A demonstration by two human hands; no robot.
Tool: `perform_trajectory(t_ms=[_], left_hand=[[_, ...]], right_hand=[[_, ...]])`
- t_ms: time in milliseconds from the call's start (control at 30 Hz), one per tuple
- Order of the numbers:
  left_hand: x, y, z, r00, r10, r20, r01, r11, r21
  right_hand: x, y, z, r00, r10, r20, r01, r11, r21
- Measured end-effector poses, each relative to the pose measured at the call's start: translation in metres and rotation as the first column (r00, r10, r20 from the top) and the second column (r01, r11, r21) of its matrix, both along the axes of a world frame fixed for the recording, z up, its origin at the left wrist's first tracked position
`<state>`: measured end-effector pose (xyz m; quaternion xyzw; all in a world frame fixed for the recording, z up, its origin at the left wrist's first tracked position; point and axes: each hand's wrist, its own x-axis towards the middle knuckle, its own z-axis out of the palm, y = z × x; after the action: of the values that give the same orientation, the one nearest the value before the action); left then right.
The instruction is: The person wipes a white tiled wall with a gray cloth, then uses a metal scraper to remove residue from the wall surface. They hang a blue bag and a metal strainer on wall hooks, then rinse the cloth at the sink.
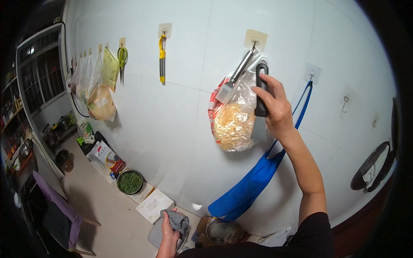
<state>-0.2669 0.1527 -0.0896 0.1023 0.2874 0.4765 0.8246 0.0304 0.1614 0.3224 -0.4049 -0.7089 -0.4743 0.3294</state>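
My right hand (pixel 277 102) is raised to the wall, its thumb and fingers on the black handle of a scraper or similar flat-bladed tool (pixel 261 90), whose pale blade points down. Just left of it, a metal-handled utensil (pixel 242 66) with a pale plastic end and a clear plastic bag with something yellowish inside (pixel 235 127) hang at an adhesive wall hook (pixel 255 40). Whether the black handle rests on that hook cannot be told. Low in the view, my left hand (pixel 170 229) holds a grey cloth (pixel 178 221).
A blue apron or bag (pixel 248 188) hangs behind my right forearm. Along the wall hang a yellow peeler (pixel 162 59), green-handled scissors (pixel 122 61) and several plastic bags (pixel 101 104). Below are a bowl of chopped greens (pixel 129 182), a white box (pixel 155 205) and a chair with a purple cloth (pixel 75 225).
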Motion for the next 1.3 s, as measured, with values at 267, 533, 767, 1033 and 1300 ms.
perform_trajectory(t_ms=[267,533,767,1033,1300], left_hand=[[0.024,0.001,0.010,0.999,-0.042,-0.028,0.043,0.998,0.040],[0.037,-0.001,0.009,0.993,-0.100,-0.070,0.104,0.993,0.058],[0.055,-0.004,0.016,0.987,-0.152,-0.048,0.155,0.986,0.062],[0.060,-0.018,0.018,0.982,-0.174,-0.069,0.177,0.984,0.026],[0.064,-0.025,0.015,0.977,-0.183,-0.109,0.190,0.980,0.057]], right_hand=[[0.063,-0.019,-0.007,0.981,-0.110,-0.160,0.107,0.994,-0.029],[0.095,-0.044,-0.020,0.976,-0.186,-0.116,0.196,0.976,0.090],[0.107,-0.055,-0.009,0.968,-0.197,-0.157,0.232,0.941,0.246],[0.120,-0.054,-0.010,0.967,-0.104,-0.232,0.138,0.981,0.134],[0.122,-0.052,-0.014,0.958,-0.056,-0.281,0.109,0.978,0.176]])
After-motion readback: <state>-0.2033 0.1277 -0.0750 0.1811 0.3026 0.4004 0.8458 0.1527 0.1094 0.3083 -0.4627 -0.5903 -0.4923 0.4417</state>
